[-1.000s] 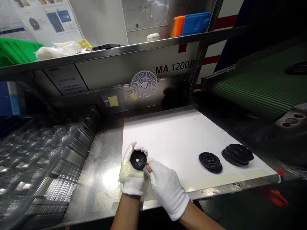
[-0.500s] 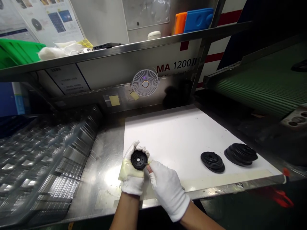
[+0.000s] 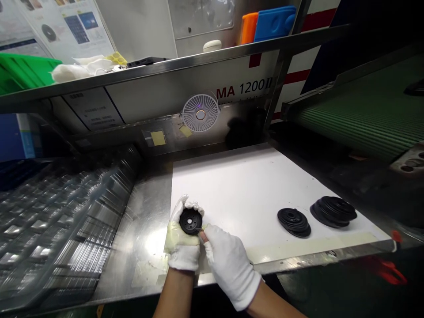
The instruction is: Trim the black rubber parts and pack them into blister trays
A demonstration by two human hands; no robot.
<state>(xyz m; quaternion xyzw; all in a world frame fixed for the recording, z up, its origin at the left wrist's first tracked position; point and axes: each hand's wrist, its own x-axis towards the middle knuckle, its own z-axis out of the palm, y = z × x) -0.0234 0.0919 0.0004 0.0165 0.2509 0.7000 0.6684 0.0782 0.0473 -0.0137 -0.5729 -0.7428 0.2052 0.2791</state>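
Note:
Both my hands wear white gloves, above the near left part of the white sheet. My left hand (image 3: 181,236) is closed round a round black disc part (image 3: 191,221) with a hole in its middle, its face turned up toward me. At the disc's lower right edge is my right hand (image 3: 228,260), with a bare fingertip showing. Its fingers are pinched on something thin that touches the rim; what it is, I cannot make out. Farther right on the sheet lie a low pile of black discs (image 3: 294,222) and a taller stack of black discs (image 3: 334,212).
A white sheet (image 3: 228,181) covers much of the metal bench. Clear plastic trays (image 3: 66,221) are stacked on the left. Behind stands a small fan (image 3: 200,113) under a shelf (image 3: 185,62) with a green bin (image 3: 26,74). A green conveyor belt (image 3: 364,106) runs at right.
The disc and both hands have shifted very slightly left. My right fingertips have moved a little along the disc's lower rim. The grip of each hand looks the same.

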